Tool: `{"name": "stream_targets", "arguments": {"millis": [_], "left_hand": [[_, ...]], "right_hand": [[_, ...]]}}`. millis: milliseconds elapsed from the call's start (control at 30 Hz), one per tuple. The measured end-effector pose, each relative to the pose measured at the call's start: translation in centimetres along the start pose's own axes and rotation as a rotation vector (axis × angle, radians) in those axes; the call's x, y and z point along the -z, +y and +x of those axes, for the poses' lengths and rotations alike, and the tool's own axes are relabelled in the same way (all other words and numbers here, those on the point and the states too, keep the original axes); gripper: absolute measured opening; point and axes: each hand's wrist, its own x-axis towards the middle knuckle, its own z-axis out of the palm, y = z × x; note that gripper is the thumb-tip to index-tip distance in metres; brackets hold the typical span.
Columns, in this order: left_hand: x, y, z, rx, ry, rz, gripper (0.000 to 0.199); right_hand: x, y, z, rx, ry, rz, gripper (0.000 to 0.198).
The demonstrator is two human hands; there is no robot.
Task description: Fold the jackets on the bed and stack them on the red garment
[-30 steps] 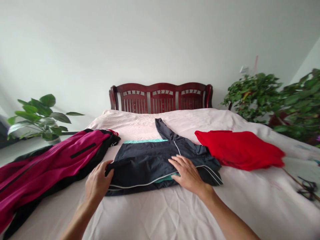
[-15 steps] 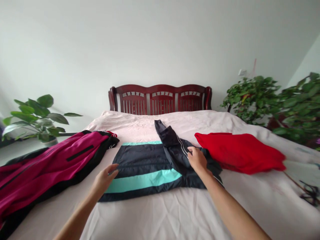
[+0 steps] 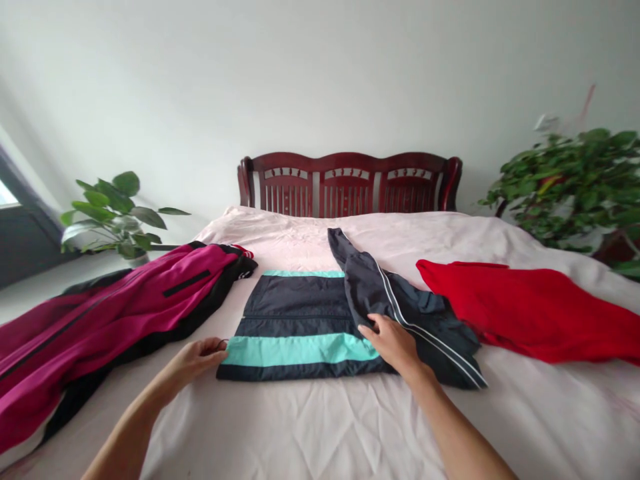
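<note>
A dark navy jacket (image 3: pixel 300 297) with turquoise bands lies flat on the bed in front of me. One of its sleeves (image 3: pixel 400 303), with white piping, is folded across the right part, its cuff pointing at the headboard. At the jacket's lower left corner, my left hand (image 3: pixel 197 360) pinches the hem, where a thin dark loop shows by the fingertips. My right hand (image 3: pixel 393 340) rests on the jacket near the folded sleeve and the turquoise band, thumb and fingers apart.
A magenta and black jacket (image 3: pixel 125 313) is spread at the left. Red folded clothing (image 3: pixel 530 310) lies at the right. Behind the pale bedsheet (image 3: pixel 310 427) stands a dark wooden headboard (image 3: pixel 347 187). Potted plants (image 3: pixel 117 207) flank the bed.
My left hand has closed on the jacket's left hem. My right hand has come off the sleeve's piping and down toward the turquoise band. The sleeve lies flatter, and the view has shifted.
</note>
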Motion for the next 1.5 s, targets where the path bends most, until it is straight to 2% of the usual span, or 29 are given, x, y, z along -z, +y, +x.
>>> {"name": "stream_targets", "arguments": {"millis": [133,233,333,433,533,600,667,767,867,1000,1067,1167,1267,1400,1500], "left_hand": [[-1.1,0.8,-0.3,-0.093,0.036,-0.129,0.045],[-2.5,0.7,0.4,-0.163,0.172,-0.152,0.042],[-3.8,0.1,1.6,-0.142,0.357,-0.04,0.038],[-4.7,-0.4,2.1,-0.058,0.507,0.206,0.026],[-5.0,-0.3,1.6,-0.012,0.514,0.405,0.021],[-5.0,-0.2,1.1,-0.013,0.481,0.468,0.028],[-5.1,-0.3,0.8,-0.031,0.463,0.496,0.037],[-5.2,-0.9,1.0,-0.074,0.456,0.466,0.049],[-5.2,-1.3,1.6,-0.152,0.501,0.347,0.054],[-5.0,-1.3,2.8,-0.224,0.564,0.313,0.056],[-4.9,-1.1,3.3,-0.222,0.54,0.374,0.053],[-5.1,-0.9,3.7,-0.187,0.451,0.509,0.047],[-5.3,-0.5,3.5,-0.154,0.383,0.618,0.043],[-5.4,0.4,2.7,-0.079,0.381,0.763,0.041],[-5.4,1.1,2.1,-0.075,0.456,0.912,0.04]], "right_hand": [[-0.5,0.2,0.4,-0.103,-0.079,-0.03,0.029],[-0.4,0.7,0.8,-0.173,-0.025,0.014,0.029],[-0.2,1.8,1.1,-0.198,0.063,0.111,0.037],[-0.2,3.1,1.3,-0.137,0.104,0.139,0.041],[-0.3,4.3,1.1,-0.083,0.302,0.022,0.034],[-0.3,5.0,0.9,-0.07,0.454,-0.117,0.039],[-0.2,5.6,0.7,-0.105,0.523,-0.224,0.049],[0.3,6.2,0.8,-0.205,0.399,-0.261,0.059],[1.1,6.5,1.1,-0.267,0.245,-0.177,0.047],[2.5,7.0,1.4,-0.332,0.318,-0.027,0.035],[2.9,7.6,1.5,-0.373,0.358,-0.029,0.036],[2.8,8.7,1.7,-0.426,0.234,-0.086,0.035],[2.0,9.4,1.8,-0.422,0.137,-0.117,0.035],[1.3,9.6,1.6,-0.376,0.176,-0.139,0.034],[1.4,9.3,1.2,-0.334,0.247,-0.189,0.035]]}}
